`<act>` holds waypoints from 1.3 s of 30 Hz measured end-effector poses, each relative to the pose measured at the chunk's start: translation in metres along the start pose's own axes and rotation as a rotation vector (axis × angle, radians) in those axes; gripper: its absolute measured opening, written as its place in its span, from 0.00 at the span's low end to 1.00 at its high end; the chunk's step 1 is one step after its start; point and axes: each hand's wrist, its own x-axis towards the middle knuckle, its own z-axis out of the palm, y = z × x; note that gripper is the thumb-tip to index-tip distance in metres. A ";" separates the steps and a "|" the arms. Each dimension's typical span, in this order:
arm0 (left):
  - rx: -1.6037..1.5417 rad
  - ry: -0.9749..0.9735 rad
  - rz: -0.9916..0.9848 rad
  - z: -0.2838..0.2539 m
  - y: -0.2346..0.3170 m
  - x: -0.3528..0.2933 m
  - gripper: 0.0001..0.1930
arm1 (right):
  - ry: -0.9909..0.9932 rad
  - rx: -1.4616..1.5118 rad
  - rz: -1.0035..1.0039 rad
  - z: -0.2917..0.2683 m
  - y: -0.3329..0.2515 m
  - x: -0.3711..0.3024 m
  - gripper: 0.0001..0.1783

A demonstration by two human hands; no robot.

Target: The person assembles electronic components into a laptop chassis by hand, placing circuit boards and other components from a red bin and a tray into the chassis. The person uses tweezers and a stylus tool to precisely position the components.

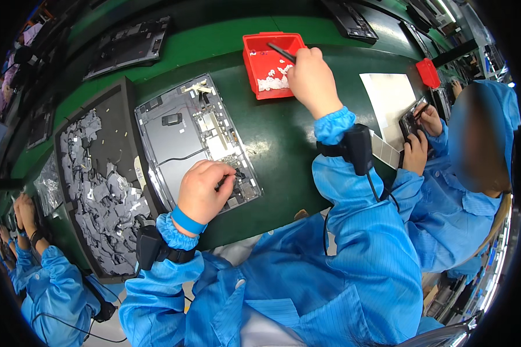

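An opened laptop chassis (179, 144) in grey metal lies in front of me, its circuit board (217, 144) exposed on the right side. My left hand (204, 192) is over the chassis's near right part, with thumb and fingers pinched together. Something small and dark shows at those fingertips, but its kind is unclear. Farther off, my right hand (314, 81) grips a slim black tool (282, 52) at the right side of a red bin (264, 95). Small white plastic pieces (274, 82) lie inside the bin; my hand hides part of the tool.
Left of the chassis, a dark foam tray (127, 101) holds a heap of grey torn scraps (107, 199). More laptop parts (130, 46) lie along the back. To the right, a co-worker (446, 185) handles a dark part beside a white sheet (386, 104). Another person (55, 289) works at left.
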 end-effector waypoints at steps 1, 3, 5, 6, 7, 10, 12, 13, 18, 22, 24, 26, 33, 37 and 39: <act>0.042 0.007 0.029 0.000 0.001 0.001 0.06 | 0.067 0.199 -0.062 -0.005 0.006 -0.002 0.07; 0.066 0.013 0.081 0.000 0.001 0.003 0.06 | 0.083 0.580 -0.111 -0.026 0.007 -0.012 0.06; 0.117 0.012 0.138 -0.002 0.001 -0.001 0.08 | 0.020 0.771 -0.066 -0.042 -0.002 -0.040 0.07; 0.109 0.004 0.134 -0.002 0.003 0.000 0.08 | -0.027 0.950 -0.009 -0.051 -0.003 -0.056 0.07; 0.148 0.018 0.147 -0.002 0.004 0.000 0.09 | -0.154 1.116 0.094 -0.054 -0.008 -0.075 0.06; 0.192 0.030 0.164 -0.002 0.006 0.002 0.10 | -0.480 1.730 0.259 -0.045 -0.026 -0.124 0.08; 0.262 0.014 0.157 -0.004 0.010 0.002 0.09 | -0.528 1.837 0.348 -0.040 -0.041 -0.145 0.12; 0.260 0.006 0.150 -0.004 0.009 0.003 0.09 | -0.484 1.801 0.430 -0.038 -0.047 -0.152 0.11; 0.230 -0.001 0.145 -0.006 0.009 0.005 0.09 | -0.287 1.599 0.289 -0.022 -0.050 -0.162 0.10; 0.214 -0.013 0.119 -0.007 0.012 0.004 0.09 | -0.290 1.592 0.238 -0.022 -0.049 -0.161 0.10; 0.201 -0.015 0.104 -0.007 0.012 0.004 0.08 | -0.296 1.595 0.225 -0.023 -0.048 -0.160 0.09; 0.197 -0.020 0.111 -0.006 0.011 0.004 0.08 | -0.284 1.533 0.188 -0.023 -0.047 -0.161 0.09; 0.360 -0.099 0.189 0.000 0.023 -0.003 0.10 | -0.196 1.499 0.098 -0.020 -0.049 -0.162 0.10; 0.490 -0.153 0.197 0.003 0.031 -0.007 0.11 | -0.158 1.454 0.059 -0.020 -0.049 -0.162 0.10; 0.600 -0.192 0.170 0.005 0.035 -0.009 0.11 | -0.149 1.424 0.038 -0.019 -0.049 -0.162 0.10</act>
